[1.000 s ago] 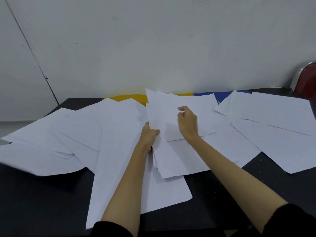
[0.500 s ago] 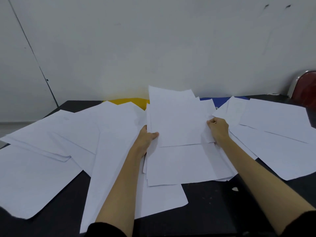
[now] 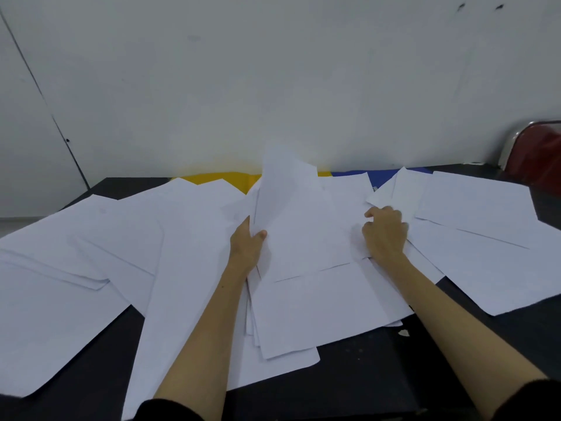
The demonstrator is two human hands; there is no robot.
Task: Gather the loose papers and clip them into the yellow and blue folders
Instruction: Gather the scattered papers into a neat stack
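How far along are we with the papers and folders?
Early. Done: a small stack sits gathered at the centre. In hand: the left hand has a grip on the stack's left edge, one sheet curling up; the right hand draws in sheets from the right. Left: loose sheets cover both sides, and the yellow folder and blue folder lie mostly buried, nothing visibly clipped.

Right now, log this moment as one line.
gathering | left hand grips centre paper stack | right hand pinches stack's right edge | yellow folder, blue folder mostly covered
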